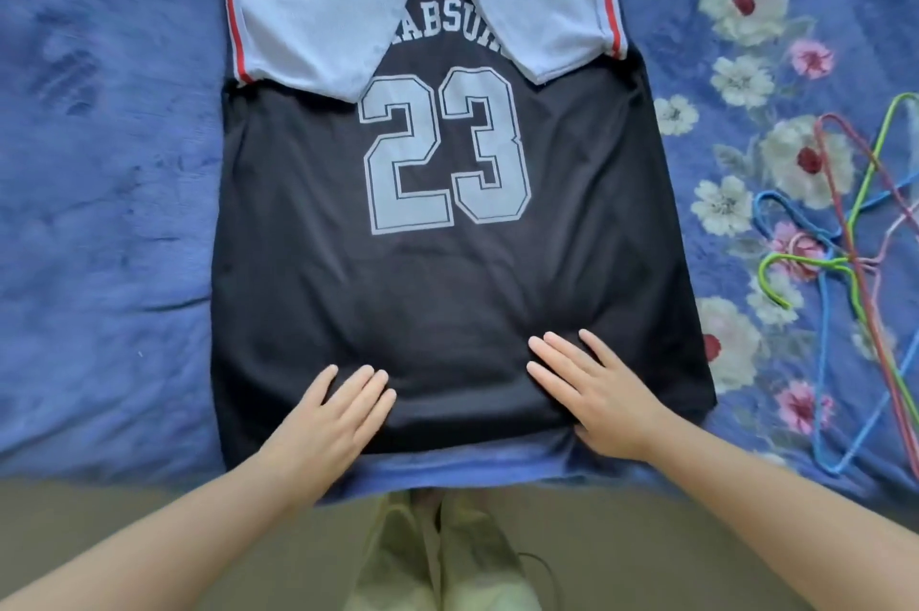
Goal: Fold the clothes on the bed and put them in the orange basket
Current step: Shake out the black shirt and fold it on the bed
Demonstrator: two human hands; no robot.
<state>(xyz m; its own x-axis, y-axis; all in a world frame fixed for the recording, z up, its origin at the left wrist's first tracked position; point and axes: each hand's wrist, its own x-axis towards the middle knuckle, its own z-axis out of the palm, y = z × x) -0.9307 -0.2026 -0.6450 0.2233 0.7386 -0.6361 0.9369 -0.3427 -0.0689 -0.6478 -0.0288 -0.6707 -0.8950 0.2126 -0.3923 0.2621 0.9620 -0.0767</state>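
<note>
A black jersey [447, 272] with a pale blue "23" lies flat on the bed, its two light blue sleeves folded inward over the chest. My left hand [328, 416] rests flat on the lower hem at the left, fingers straight. My right hand [592, 391] lies flat on the hem at the right, fingers spread and pointing up-left. The orange basket is not in view.
The bed carries a blue blanket [99, 212] on the left and a floral blue sheet [746, 113] on the right. Several coloured wire hangers [845, 252] lie tangled at the right edge. The bed's near edge and beige floor [149, 536] show below.
</note>
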